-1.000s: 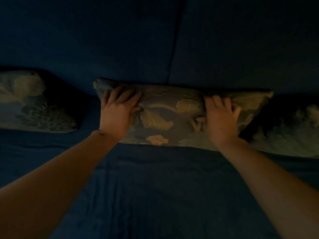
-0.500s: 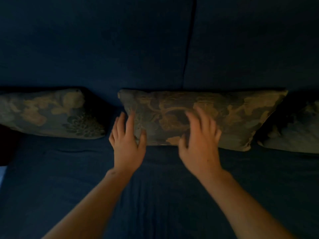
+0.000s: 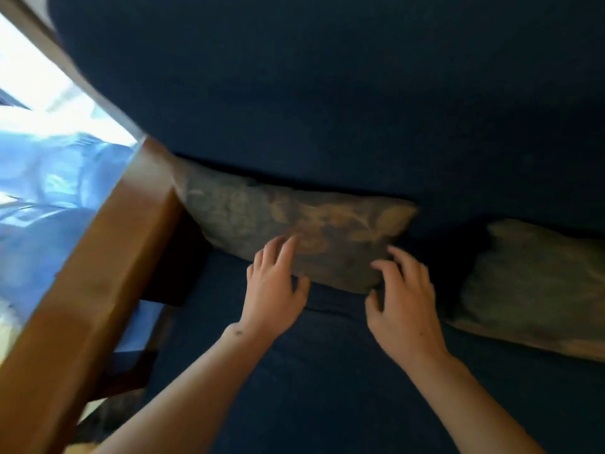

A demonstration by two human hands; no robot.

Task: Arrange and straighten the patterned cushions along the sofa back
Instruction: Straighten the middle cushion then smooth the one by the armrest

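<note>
The whole view is smeared by motion and dim over the sofa, so the pattern on the cushions reads only as vague tan leaf shapes on grey. Two cushions show. The near cushion (image 3: 294, 231) leans against the sofa back (image 3: 327, 93) just beyond both hands, its left corner tucked behind the wooden armrest (image 3: 98, 273) and so partly hidden. The far cushion (image 3: 537, 283) lies to the right of the right hand, apart from it, and is cut off by the right edge of the frame; a dark gap separates the two cushions. Two hands show, both bare and both with fingers spread, gripping nothing. The left hand (image 3: 273, 290) has its fingertips over the lower front face of the near cushion; whether they press on it or hover just off it cannot be told through the blur. The right hand (image 3: 402, 303) sits at the cushion's lower right corner, thumb below the corner and fingers curled loosely above it, and contact is equally unclear. Both forearms run down to the bottom edge and are cut off there, over the blue seat (image 3: 327, 388). Left of the left hand, past the armrest, there is a bright blue washed-out area too blurred to identify.
</note>
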